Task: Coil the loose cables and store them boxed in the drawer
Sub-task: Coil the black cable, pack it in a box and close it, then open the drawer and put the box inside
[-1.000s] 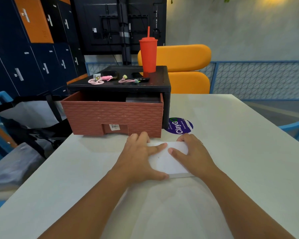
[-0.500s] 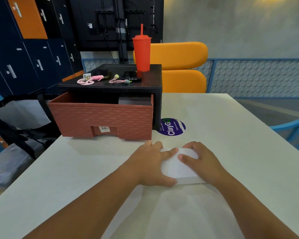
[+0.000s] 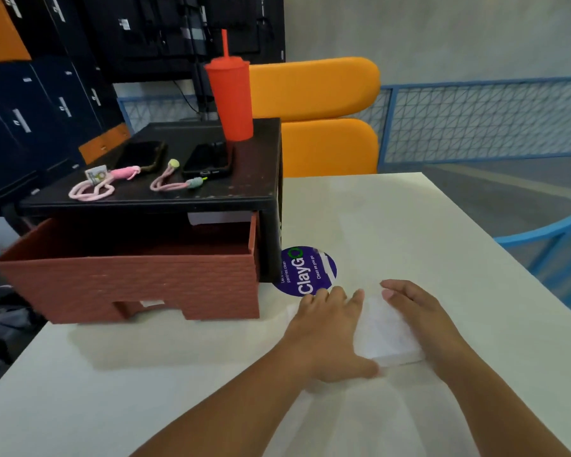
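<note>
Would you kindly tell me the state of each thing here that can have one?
drawer: pulled open.
white box: appears closed, flat on the table.
left hand: fingers straight, resting on the box's left side.
right hand: fingers straight, resting on the box's right side.
red tumbler: upright, lid on, straw in.
left phone: lying flat, dark.
right phone: lying flat, dark.
left pink cord: loosely looped, unboxed.
right pink cord: loosely looped, unboxed.

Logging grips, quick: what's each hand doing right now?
Left hand: open, flat on the white box.
Right hand: open, resting along the white box's right side.
</note>
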{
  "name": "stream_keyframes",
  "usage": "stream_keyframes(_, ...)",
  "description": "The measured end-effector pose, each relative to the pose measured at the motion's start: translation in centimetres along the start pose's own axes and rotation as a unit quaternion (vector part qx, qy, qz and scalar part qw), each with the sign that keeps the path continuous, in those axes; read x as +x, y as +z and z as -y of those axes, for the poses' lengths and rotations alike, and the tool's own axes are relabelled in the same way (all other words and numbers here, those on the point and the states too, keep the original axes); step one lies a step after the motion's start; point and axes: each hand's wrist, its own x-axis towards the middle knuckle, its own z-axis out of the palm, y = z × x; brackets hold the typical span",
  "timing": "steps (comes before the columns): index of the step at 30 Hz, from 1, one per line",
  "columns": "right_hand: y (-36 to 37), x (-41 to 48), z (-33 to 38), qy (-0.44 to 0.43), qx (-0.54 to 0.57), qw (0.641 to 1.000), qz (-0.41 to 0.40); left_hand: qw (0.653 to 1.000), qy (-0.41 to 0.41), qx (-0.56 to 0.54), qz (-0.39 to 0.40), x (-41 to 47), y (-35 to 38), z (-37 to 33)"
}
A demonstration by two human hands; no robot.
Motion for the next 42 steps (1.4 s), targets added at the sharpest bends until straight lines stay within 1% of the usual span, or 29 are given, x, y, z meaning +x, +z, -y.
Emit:
stream_keyframes(2, -0.4, 0.2, 0.9, 0.029, 0.095, 0.995, 0.014, 1.0, -0.013, -0.026, 0.007, 0.4, -0.7, 0.2)
stream_keyframes(4, -1.2, 0.2, 1.9, 0.029, 0.192, 0.979, 0.06, 0.996, -0.034, -0.08, 0.011, 0.6, -1.7, 0.3)
stream_keyframes(5, -1.6, 0.2, 2.4, 0.026, 0.22, 0.971, 0.087, 0.991, -0.049, -0.121, 0.012, 0.5, -2.1, 0.3)
stream_keyframes(7, -2.2, 0.0, 3.3, 0.015, 0.232, 0.963, 0.138, 0.974, -0.072, -0.214, 0.005, 0.0, -2.8, -0.1)
stream_keyframes(9, -2.8, -0.2, 4.8, 0.011, 0.197, 0.961, 0.192, 0.946, -0.09, -0.313, 0.005, -0.3, -3.5, -0.7)
stream_keyframes(10, -2.8, -0.5, 5.8, 0.009, 0.159, 0.964, 0.211, 0.927, -0.098, -0.362, 0.003, -0.5, -3.7, -0.9)
stream_keyframes(13, -2.1, -1.3, 8.9, 0.005, 0.035, 0.972, 0.232, 0.869, -0.117, -0.48, 0.021, -0.5, -5.1, -1.5)
stream_keyframes(15, -1.2, -1.4, 10.4, 0.004, 0.0, 0.971, 0.241, 0.846, -0.112, -0.521, 0.028, -0.6, -6.1, -1.8)
stream_keyframes(18, -0.1, -1.0, 11.0, -0.018, -0.016, 0.962, 0.273, 0.843, -0.121, -0.523, 0.033, -0.8, -6.9, -1.8)
stream_keyframes(20, 0.5, -0.7, 10.7, -0.033, -0.044, 0.96, 0.274, 0.845, -0.13, -0.517, 0.046, -1.1, -6.9, -1.4)
stream_keyframes(22, 0.8, -0.4, 10.5, -0.039, -0.08, 0.96, 0.267, 0.855, -0.138, -0.495, 0.072, -1.5, -7.4, -0.9)
stream_keyframes(24, 1.0, 0.3, 10.2, -0.065, -0.168, 0.95, 0.255, 0.874, -0.135, -0.459, 0.083, -2.0, -8.1, -0.3)
stream_keyframes(26, 1.5, 1.1, 9.9, -0.106, -0.28, 0.921, 0.25, 0.893, -0.149, -0.421, 0.062, -2.7, -8.9, 0.3)
stream_keyframes(29, 2.9, 1.8, 8.9, -0.181, -0.435, 0.847, 0.245, 0.898, -0.209, -0.386, -0.019, -3.8, -9.3, 1.8)
stream_keyframes(32, 4.3, 1.9, 7.7, -0.198, -0.527, 0.78, 0.274, 0.898, -0.226, -0.364, -0.097, -5.1, -10.6, 2.7)
stream_keyframes(35, 5.4, 1.5, 6.4, -0.213, -0.583, 0.721, 0.308, 0.891, -0.251, -0.335, -0.177, -6.1, -12.4, 3.5)
stream_keyframes(36, 5.8, 1.4, 6.1, -0.217, -0.59, 0.711, 0.315, 0.887, -0.26, -0.327, -0.198, -6.3, -12.8, 4.0)
stream_keyframes(37, 6.1, 1.2, 5.9, -0.217, -0.59, 0.709, 0.318, 0.885, -0.268, -0.317, -0.211, -6.5, -13.2, 4.5)
stream_keyframes(39, 6.5, 1.4, 5.3, -0.211, -0.582, 0.723, 0.306, 0.884, -0.273, -0.306, -0.222, -6.8, -13.8, 5.6)
stream_keyframes(40, 6.6, 1.5, 5.1, -0.209, -0.584, 0.724, 0.301, 0.887, -0.272, -0.296, -0.227, -7.0, -14.0, 6.2)
stream_keyframes(42, 6.7, 1.7, 4.9, -0.21, -0.597, 0.712, 0.303, 0.901, -0.272, -0.248, -0.228, -7.3, -14.4, 7.7)
